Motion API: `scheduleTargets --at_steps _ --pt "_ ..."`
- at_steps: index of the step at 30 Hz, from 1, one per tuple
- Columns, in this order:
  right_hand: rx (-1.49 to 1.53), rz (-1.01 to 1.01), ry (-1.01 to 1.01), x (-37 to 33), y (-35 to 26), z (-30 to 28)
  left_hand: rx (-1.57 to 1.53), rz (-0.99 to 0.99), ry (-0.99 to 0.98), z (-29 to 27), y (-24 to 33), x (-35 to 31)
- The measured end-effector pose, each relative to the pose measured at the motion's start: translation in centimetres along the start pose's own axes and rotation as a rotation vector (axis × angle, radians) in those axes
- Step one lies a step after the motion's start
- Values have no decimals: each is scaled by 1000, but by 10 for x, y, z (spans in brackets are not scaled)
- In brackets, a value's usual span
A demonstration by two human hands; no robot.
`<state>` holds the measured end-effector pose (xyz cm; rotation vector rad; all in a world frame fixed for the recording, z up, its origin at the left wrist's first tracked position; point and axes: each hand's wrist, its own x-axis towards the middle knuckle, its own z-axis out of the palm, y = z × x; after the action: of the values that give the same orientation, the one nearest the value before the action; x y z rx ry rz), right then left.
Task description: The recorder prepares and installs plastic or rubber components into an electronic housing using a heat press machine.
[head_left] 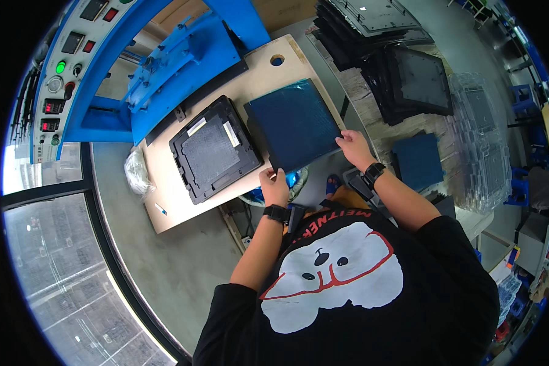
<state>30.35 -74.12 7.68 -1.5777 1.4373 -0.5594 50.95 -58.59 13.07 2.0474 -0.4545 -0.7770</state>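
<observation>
On the board [183, 201], blue panel [294, 125] flat, tilted.

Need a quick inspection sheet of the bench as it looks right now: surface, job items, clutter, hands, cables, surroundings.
Surface: pale wooden board with a round hole near its far corner.
Job's things: dark blue square panel beside a black square frame on the board.
Clutter: crumpled clear plastic bag; small pen-like item.
Hands: left hand and right hand grip the panel's near edge.
Cables: nothing seen.
Surroundings: blue press machine with control panel; stacked black frames; blue panel stack.
</observation>
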Motion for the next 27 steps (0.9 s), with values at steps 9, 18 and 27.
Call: scheduleTargets --at_steps 9,18,27 --pt "373 123 58 4 -4 -5 -566 -282 -501 -21 47 12" --pt "1082 88 -330 -69 -107 -64 -949 -176 -543 -46 74 -16" --pt "1126 -66 -293 -134 -196 10 -836 34 -736 -101 91 -46"
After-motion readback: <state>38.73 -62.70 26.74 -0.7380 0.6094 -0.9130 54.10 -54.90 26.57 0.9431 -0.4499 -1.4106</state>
